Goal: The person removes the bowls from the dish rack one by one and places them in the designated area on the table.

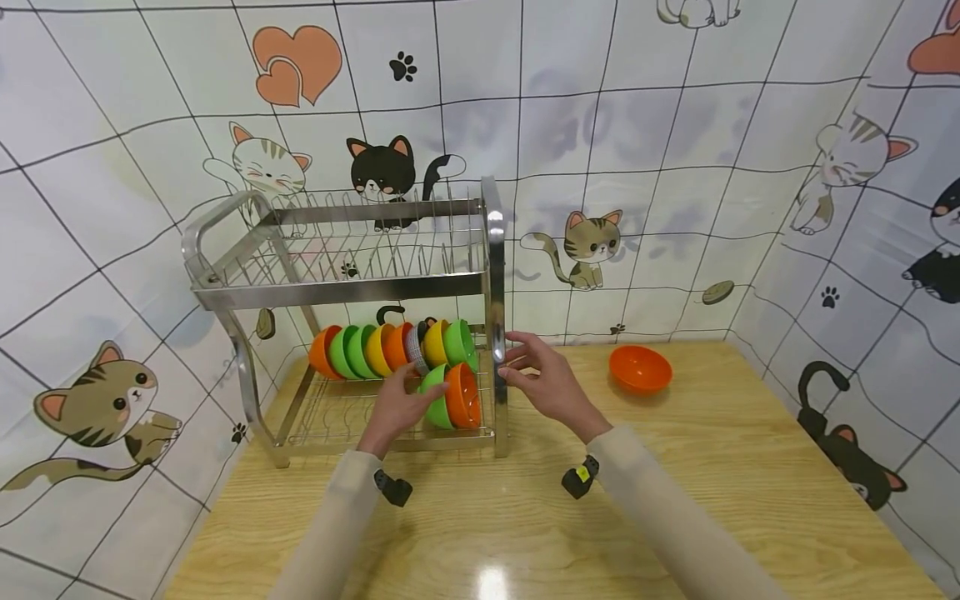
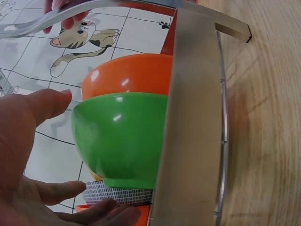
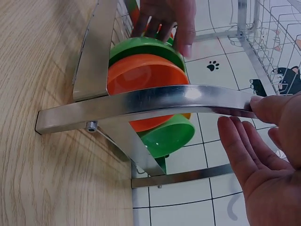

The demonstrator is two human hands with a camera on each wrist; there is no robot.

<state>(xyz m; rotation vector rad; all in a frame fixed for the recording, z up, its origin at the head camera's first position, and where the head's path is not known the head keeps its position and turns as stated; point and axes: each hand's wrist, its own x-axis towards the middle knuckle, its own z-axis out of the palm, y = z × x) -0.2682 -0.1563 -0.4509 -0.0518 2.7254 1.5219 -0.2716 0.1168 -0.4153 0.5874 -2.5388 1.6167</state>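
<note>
In the head view a green bowl (image 1: 435, 404) and an orange bowl (image 1: 467, 396) stand on edge, side by side, in the front right of the metal dish rack's (image 1: 375, 289) lower tier. My left hand (image 1: 396, 408) is just left of them. Its thumb and fingers are spread, apart from the green bowl (image 2: 120, 141) in the left wrist view. At the rack's right post (image 3: 183, 99), my right hand (image 3: 273, 162) has its thumb tip at the metal and its fingers extended beside it, holding no bowl. Whether the thumb touches is unclear.
Behind, a row of several orange, green and yellow bowls (image 1: 360, 354) fills the lower tier, with one patterned bowl (image 1: 415, 346) among them. Another orange bowl (image 1: 640, 369) sits upright on the wooden table (image 1: 675, 467), right of the rack. Cat-print walls enclose the table.
</note>
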